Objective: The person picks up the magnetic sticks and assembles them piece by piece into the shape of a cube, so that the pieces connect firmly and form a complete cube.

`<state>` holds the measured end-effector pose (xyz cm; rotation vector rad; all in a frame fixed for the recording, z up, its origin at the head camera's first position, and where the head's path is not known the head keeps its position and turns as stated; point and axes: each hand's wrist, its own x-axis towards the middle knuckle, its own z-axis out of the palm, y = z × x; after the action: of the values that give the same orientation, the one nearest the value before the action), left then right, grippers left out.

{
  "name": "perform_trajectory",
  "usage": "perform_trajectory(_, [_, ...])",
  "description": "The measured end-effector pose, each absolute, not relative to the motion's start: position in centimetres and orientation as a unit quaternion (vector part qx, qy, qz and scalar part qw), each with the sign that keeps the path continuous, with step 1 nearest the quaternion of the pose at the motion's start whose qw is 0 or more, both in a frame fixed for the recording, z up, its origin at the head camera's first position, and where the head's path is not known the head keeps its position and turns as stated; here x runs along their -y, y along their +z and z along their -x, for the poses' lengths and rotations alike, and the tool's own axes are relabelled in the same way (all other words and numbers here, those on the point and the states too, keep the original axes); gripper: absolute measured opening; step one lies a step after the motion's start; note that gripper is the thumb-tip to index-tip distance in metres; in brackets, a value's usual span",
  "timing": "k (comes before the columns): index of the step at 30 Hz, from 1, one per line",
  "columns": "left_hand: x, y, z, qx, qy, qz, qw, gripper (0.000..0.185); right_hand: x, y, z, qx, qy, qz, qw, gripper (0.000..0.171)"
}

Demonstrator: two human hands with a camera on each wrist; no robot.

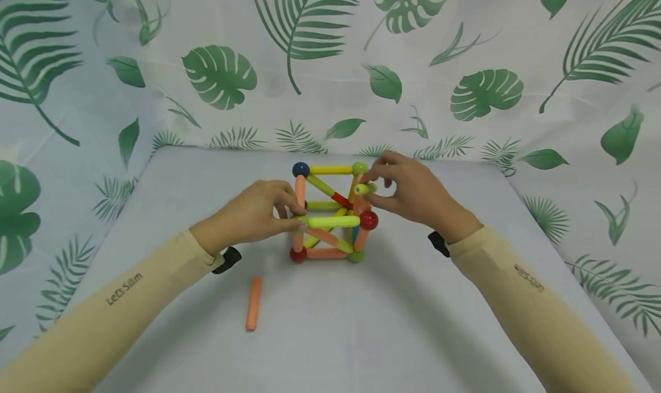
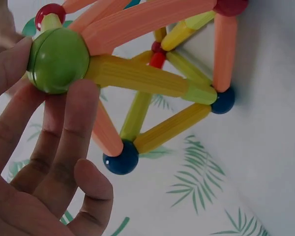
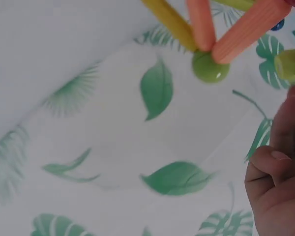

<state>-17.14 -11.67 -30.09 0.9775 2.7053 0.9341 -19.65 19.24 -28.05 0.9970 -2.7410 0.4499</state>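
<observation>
Risk of collapse: left hand [image 1: 258,212] fingers pinching green ball [image 2: 58,60], right hand [image 1: 413,192] fingers clamped on loose yellow-green stick [image 1: 365,188]; hard push could pop cube frame [image 1: 330,212] magnets apart.

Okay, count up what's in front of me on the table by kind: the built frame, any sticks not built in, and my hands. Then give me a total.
Ball-and-stick frame: 1
Loose orange stick lying on the table: 1
Yellow-green stick pinched in the right hand: 1
Hands, counting the left hand at the frame: 2
Total: 5
</observation>
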Motion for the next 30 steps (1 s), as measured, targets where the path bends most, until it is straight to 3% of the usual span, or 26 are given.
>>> perform_trajectory(10, [12.0,-30.7,17.4,-0.897,0.306,-0.318,0.042,0.022,-14.4,-28.5,23.9,0.942,0.089,-0.319,0.05,0.02])
perform_trajectory(30, [11.8,-30.4,17.2,-0.9,0.298,-0.316,0.046,0.02,-15.0,-29.5,23.9,0.959,0.085,-0.268,0.023,0.025])
